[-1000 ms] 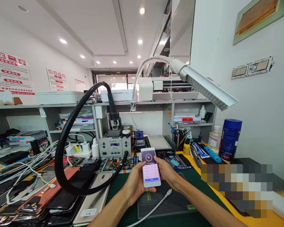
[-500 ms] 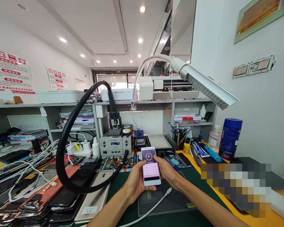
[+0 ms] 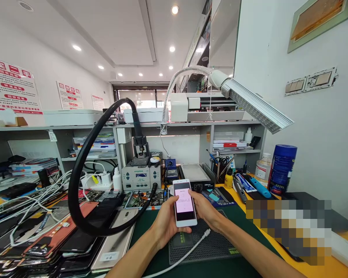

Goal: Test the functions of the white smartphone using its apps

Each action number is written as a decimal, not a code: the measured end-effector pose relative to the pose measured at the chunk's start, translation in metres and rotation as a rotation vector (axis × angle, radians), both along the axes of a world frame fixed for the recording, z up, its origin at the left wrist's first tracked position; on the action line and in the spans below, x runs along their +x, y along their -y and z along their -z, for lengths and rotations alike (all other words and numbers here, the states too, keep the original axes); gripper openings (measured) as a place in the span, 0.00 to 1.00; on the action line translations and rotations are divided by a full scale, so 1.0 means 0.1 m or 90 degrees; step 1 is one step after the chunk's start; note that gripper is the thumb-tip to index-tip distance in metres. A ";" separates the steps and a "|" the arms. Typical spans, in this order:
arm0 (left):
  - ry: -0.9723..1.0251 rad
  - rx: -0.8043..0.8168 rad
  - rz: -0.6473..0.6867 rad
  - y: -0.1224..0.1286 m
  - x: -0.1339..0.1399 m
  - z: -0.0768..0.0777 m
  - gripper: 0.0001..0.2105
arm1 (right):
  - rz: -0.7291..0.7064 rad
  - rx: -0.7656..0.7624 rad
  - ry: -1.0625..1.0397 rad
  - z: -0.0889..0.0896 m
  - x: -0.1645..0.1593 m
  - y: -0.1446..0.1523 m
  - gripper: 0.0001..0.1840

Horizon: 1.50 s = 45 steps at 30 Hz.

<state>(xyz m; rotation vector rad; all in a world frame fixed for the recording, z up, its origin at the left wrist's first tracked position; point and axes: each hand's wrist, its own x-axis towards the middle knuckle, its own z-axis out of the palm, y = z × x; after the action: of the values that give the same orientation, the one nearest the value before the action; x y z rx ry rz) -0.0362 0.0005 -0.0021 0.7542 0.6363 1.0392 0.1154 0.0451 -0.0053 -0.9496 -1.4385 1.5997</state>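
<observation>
A white smartphone (image 3: 185, 206) is held upright, tilted back a little, above the dark work mat (image 3: 214, 247). Its lit screen shows a pale pink page with a dark band at the bottom; the text is too small to read. My left hand (image 3: 166, 220) wraps the phone's left side, thumb at the screen's edge and fingertips showing under its lower end. On the other side, my right hand (image 3: 205, 210) grips the right edge, with its thumb at the upper right of the screen; its other fingers are behind the phone. Below lies a white charging cable (image 3: 188, 255), its plug apart from the phone.
Stacked phones and parts (image 3: 75, 247) fill the left, under a looped black hose (image 3: 75, 185) from a rework station (image 3: 140, 178). A lamp (image 3: 255, 102) arches overhead. At right stand a blue can (image 3: 283, 170), a bottle (image 3: 263, 168) and a tool holder (image 3: 222, 170).
The phone's screen has switched from a purple page with a round gauge and list to a mostly pale pink page. My hands keep the same hold on the phone.
</observation>
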 end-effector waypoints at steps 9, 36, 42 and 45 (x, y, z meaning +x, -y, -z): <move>-0.001 0.009 0.005 0.00 -0.01 0.02 0.20 | -0.012 -0.011 -0.004 -0.01 0.00 -0.01 0.29; -0.038 0.009 -0.007 0.01 0.00 0.00 0.21 | -0.023 -0.019 0.020 -0.04 0.00 0.01 0.32; -0.054 0.019 -0.018 0.01 0.01 0.01 0.23 | -0.026 -0.037 0.005 -0.02 -0.01 -0.01 0.32; -0.034 0.007 -0.007 -0.01 0.00 0.03 0.21 | -0.023 -0.036 0.010 -0.05 -0.01 0.02 0.32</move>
<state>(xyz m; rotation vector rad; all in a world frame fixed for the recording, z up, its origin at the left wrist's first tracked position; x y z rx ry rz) -0.0366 0.0014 -0.0048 0.7906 0.6819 1.0351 0.1140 0.0429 -0.0007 -0.9749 -1.4352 1.6713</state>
